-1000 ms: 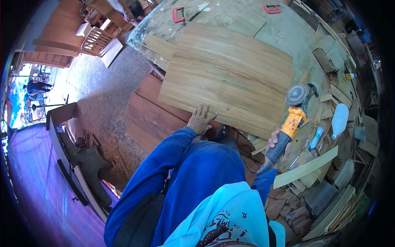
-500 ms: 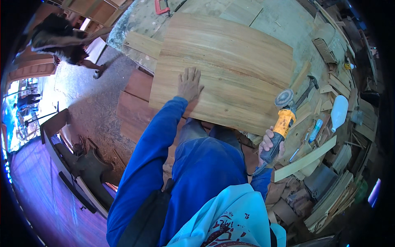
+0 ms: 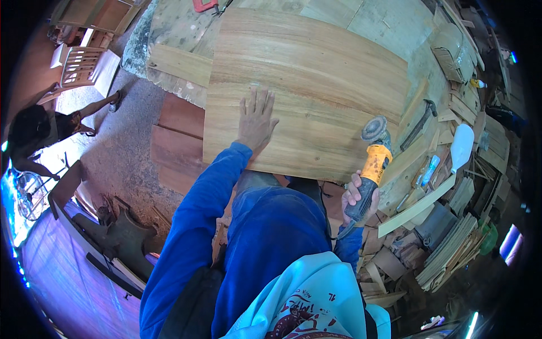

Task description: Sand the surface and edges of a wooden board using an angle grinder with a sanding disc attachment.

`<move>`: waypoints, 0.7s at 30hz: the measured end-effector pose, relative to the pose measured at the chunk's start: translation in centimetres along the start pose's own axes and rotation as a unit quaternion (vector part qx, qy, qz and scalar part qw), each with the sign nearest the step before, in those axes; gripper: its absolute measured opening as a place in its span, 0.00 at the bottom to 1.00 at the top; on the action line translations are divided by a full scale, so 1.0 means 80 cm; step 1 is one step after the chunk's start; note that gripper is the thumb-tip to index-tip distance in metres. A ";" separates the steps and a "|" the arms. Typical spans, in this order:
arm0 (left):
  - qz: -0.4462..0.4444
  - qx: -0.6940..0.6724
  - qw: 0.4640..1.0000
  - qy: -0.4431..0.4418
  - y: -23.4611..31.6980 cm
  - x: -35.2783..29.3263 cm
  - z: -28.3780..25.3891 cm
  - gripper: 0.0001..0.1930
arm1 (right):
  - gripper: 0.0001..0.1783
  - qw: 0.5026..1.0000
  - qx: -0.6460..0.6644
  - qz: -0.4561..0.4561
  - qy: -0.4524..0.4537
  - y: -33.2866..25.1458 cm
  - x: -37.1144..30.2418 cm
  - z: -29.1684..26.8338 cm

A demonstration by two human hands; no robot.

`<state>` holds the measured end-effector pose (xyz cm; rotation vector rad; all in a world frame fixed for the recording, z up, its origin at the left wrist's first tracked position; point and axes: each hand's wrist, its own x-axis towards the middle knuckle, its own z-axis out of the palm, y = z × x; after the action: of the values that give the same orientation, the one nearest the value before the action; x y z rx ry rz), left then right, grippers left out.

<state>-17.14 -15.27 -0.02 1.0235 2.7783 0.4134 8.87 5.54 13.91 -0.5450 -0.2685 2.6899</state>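
Workshop floor and stacked timber surround the bench point(image 3: 389, 25), and a co-worker point(image 3: 51, 127) is beyond its left side. Our wooden panel point(image 3: 307, 93) lies flat on the bench, its near edge seeming to jut past the bench's near edge toward us. Our left hand point(image 3: 257, 121) rests palm down near the panel's left edge, fingers extended and slightly spread, gripping nothing. Our right hand point(image 3: 353, 196) has its fingers wrapped around the dark body of the angle grinder point(image 3: 375, 161), disc upward near the panel's near-right corner; we cannot tell whether the disc is spinning. A hammer point(image 3: 420, 124) lies just beyond the panel's right edge. We judge the step in hand to be checking the surface by touch; bringing the disc to the wood would call for a firm grip and left fingers well clear.
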 end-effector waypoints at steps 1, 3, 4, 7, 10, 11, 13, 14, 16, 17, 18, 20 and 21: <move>0.009 -0.001 1.000 -0.010 -0.005 -0.002 -0.001 0.40 | 0.39 1.000 -0.005 0.003 0.004 0.008 0.006 0.007; 0.009 -0.001 1.000 -0.013 -0.010 0.002 -0.001 0.40 | 0.39 1.000 -0.013 0.011 0.008 0.014 0.016 0.015; 0.008 -0.003 1.000 -0.014 -0.009 0.004 0.000 0.40 | 0.39 0.999 -0.024 0.019 0.012 0.017 0.019 0.018; -0.002 0.004 1.000 -0.007 -0.011 0.016 -0.003 0.40 | 0.38 0.999 -0.038 0.027 0.001 0.026 0.030 0.024; -0.022 0.005 1.000 -0.012 -0.002 0.027 -0.009 0.40 | 0.38 0.998 -0.054 0.028 0.015 0.027 0.034 0.023; -0.021 0.007 1.000 -0.004 0.001 0.028 -0.010 0.40 | 0.38 0.998 -0.055 0.027 0.008 0.028 0.034 0.025; -0.033 0.006 0.999 -0.012 0.004 0.024 -0.007 0.40 | 0.38 0.996 -0.080 0.035 -0.019 0.030 0.032 0.027; -0.034 0.011 0.999 -0.002 0.003 0.024 -0.006 0.40 | 0.38 0.996 -0.079 0.035 -0.030 0.031 0.032 0.027; -0.043 0.002 0.999 -0.002 0.002 0.028 -0.006 0.40 | 0.39 0.994 -0.095 0.045 -0.013 0.031 0.031 0.028; -0.043 0.007 0.999 0.008 0.004 0.027 -0.007 0.40 | 0.39 0.994 -0.100 0.047 -0.016 0.030 0.029 0.029; -0.040 0.011 0.999 0.002 0.006 0.027 -0.008 0.40 | 0.39 0.994 -0.098 0.047 -0.028 0.030 0.029 0.028; -0.038 0.020 0.999 0.004 0.005 0.022 -0.009 0.40 | 0.39 0.994 -0.099 0.047 -0.019 0.029 0.026 0.027; -0.025 0.014 1.000 -0.003 0.004 0.018 -0.009 0.39 | 0.38 0.994 -0.101 0.047 -0.017 0.029 0.026 0.029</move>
<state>-18.20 -14.28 0.67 0.9581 2.8056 0.3656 5.43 4.03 14.73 -0.5852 -0.5414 2.7829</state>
